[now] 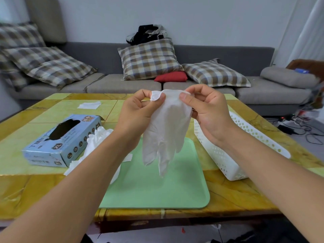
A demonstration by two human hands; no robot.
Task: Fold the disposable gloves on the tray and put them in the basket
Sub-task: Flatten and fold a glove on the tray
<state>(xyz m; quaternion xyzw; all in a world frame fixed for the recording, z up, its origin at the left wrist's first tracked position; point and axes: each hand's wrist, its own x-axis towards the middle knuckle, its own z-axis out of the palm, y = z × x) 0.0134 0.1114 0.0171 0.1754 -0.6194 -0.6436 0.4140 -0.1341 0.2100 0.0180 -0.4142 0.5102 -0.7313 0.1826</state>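
Observation:
A translucent white disposable glove [164, 130] hangs in the air above the green tray [157, 190], cuff up and fingers pointing down. My left hand [138, 111] pinches the cuff's left corner between thumb and fingers. My right hand [208, 109] pinches the cuff's right side. A loose heap of more white gloves [98, 142] lies at the tray's left edge, partly behind my left forearm. The white perforated basket [228, 155] stands to the right of the tray, partly hidden by my right arm.
A blue glove box [64, 139] marked XL lies on the yellow-green table [35, 181], left of the heap. A white folded tissue [89, 104] sits at the far left of the table. Behind the table stands a grey sofa with plaid cushions [149, 60].

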